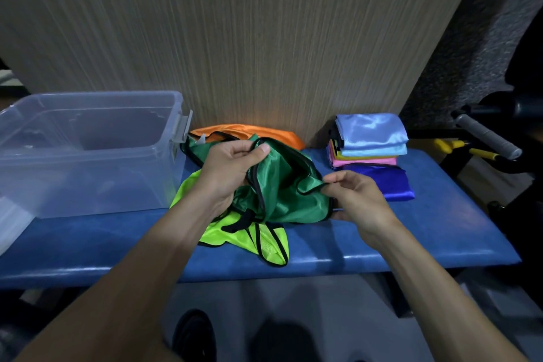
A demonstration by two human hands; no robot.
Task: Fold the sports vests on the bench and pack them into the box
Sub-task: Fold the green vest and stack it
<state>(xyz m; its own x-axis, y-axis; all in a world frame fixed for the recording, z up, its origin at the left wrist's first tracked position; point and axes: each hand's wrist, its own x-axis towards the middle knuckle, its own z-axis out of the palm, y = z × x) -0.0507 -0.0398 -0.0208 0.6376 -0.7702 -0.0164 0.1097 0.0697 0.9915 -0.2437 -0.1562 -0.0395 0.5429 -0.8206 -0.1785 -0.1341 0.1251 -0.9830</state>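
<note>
Head view: the blue bench carries a clear box at left, bare of vests as far as shows, a folded stack at right, and orange, lime and green vests heaped between. Both hands grip the green vest's black-trimmed edges above the heap, the left hand pinching the top hem, the right hand a side edge. This looks like the untangling step; next it needs spreading flat before folding.

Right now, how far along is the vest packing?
Done: a stack of folded vests sits on the bench. In hand: the left hand and right hand grip the green vest. Left: the yellow vest, the orange vest, and filling the box, which looks empty.
</note>
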